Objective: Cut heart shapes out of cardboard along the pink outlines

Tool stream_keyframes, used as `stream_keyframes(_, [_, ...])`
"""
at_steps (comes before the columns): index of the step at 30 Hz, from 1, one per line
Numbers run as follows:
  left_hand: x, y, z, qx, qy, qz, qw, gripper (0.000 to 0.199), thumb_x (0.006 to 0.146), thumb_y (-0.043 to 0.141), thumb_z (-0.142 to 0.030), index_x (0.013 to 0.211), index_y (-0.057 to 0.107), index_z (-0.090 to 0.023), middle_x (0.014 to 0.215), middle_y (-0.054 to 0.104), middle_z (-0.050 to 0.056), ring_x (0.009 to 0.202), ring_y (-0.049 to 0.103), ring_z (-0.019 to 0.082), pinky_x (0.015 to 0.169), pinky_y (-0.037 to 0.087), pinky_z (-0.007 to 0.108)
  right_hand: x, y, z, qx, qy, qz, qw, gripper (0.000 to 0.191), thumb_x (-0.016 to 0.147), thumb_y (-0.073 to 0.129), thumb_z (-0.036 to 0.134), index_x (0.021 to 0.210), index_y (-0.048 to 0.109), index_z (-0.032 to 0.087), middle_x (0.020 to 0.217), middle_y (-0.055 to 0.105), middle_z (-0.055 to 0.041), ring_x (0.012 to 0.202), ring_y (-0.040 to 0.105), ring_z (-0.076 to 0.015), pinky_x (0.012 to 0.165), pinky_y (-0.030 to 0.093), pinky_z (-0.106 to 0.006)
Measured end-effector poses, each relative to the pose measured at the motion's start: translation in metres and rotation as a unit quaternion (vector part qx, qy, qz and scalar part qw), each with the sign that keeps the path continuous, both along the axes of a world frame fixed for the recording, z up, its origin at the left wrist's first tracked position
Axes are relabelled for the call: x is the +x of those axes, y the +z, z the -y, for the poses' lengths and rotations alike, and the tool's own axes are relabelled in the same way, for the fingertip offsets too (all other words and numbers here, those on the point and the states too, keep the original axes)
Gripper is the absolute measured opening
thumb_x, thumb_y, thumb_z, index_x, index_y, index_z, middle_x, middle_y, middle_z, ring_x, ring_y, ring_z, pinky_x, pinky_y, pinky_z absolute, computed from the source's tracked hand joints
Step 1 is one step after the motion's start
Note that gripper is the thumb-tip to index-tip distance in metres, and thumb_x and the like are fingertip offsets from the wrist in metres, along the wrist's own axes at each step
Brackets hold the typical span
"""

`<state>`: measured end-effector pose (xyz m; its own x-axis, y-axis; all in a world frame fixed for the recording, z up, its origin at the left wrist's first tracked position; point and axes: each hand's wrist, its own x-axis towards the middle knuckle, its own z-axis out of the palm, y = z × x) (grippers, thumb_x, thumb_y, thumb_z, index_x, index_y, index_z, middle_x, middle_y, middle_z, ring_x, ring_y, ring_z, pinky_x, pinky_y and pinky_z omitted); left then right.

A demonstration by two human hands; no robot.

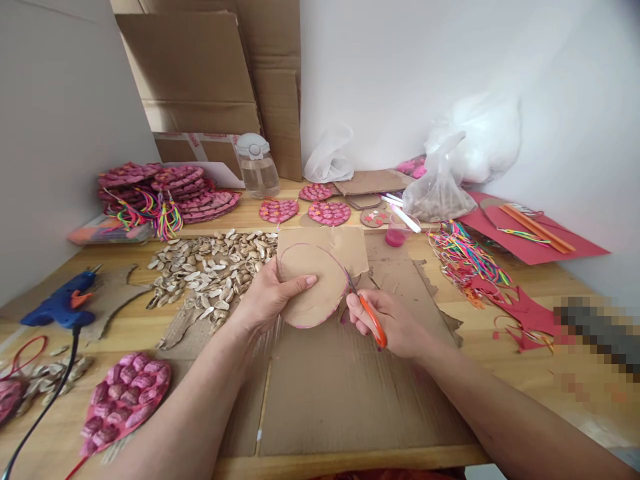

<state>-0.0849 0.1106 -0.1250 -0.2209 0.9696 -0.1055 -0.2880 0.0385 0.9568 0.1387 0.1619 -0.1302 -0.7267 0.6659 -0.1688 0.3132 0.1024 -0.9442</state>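
Note:
My left hand (273,293) grips a piece of brown cardboard (313,287) by its left side, thumb lying on top. A purple pencilled or inked outline of a circle runs on the piece; its lower edge is cut round, while the upper part still joins a squarish sheet. In my right hand (383,317) are scissors with orange handles (373,313). Their blades meet the cardboard's right edge, along the drawn line. Beneath both hands lies a large flat cardboard sheet (350,400).
Peanut shells (210,273) spread at left, near a blue glue gun (63,300) and a pink shell-covered piece (127,397). A bottle (257,170), decorated discs (329,213) and a pink cup (395,235) stand behind. Colourful strings (467,257) and red paper (540,233) lie right.

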Motion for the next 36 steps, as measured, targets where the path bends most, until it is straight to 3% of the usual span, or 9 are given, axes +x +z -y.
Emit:
stream_keyframes(14, [-0.0005, -0.0016, -0.0003, 0.009, -0.014, 0.023, 1.0, 0.058, 0.063, 0.09, -0.027, 0.113, 0.064, -0.016, 0.102, 0.077, 0.01, 0.088, 0.074, 0.027, 0.078, 0.06, 0.037, -0.003, 0.0025, 0.0034, -0.029, -0.023, -0.009, 0.999, 0.058, 0.091, 0.045, 0.072, 0.068, 0.051, 0.019, 0.059, 0.05, 0.0015, 0.049, 0.038, -0.0095, 0.05, 0.032, -0.026])
stream_keyframes(20, [0.0001, -0.0026, 0.0003, 0.028, 0.005, 0.012, 1.0, 0.06, 0.062, 0.091, -0.026, 0.114, 0.063, -0.017, 0.104, 0.076, 0.009, 0.088, 0.073, 0.025, 0.079, 0.06, 0.036, -0.0035, 0.0046, 0.0031, -0.063, -0.025, -0.015, 0.998, 0.06, 0.087, 0.046, 0.077, 0.072, 0.053, 0.019, 0.06, 0.051, 0.002, 0.05, 0.038, -0.0096, 0.049, 0.031, -0.025])
stream_keyframes(27, [-0.0008, -0.0034, 0.0005, 0.025, 0.024, -0.015, 0.999, 0.057, 0.061, 0.091, -0.027, 0.11, 0.062, -0.018, 0.102, 0.077, 0.009, 0.091, 0.073, 0.028, 0.078, 0.06, 0.038, -0.0043, 0.0078, 0.0048, -0.054, -0.041, -0.015, 0.998, 0.062, 0.083, 0.048, 0.08, 0.07, 0.053, 0.019, 0.059, 0.051, 0.0015, 0.052, 0.04, -0.0111, 0.052, 0.032, -0.026])
stream_keyframes(36, [-0.0009, -0.0029, 0.0001, 0.016, 0.001, 0.036, 0.999, 0.054, 0.064, 0.09, -0.024, 0.11, 0.062, -0.017, 0.102, 0.076, 0.008, 0.088, 0.073, 0.024, 0.079, 0.06, 0.035, -0.0042, 0.0061, 0.0036, -0.087, -0.035, -0.015, 0.995, 0.063, 0.079, 0.05, 0.083, 0.074, 0.055, 0.019, 0.06, 0.051, 0.0021, 0.05, 0.036, -0.0097, 0.049, 0.029, -0.025])
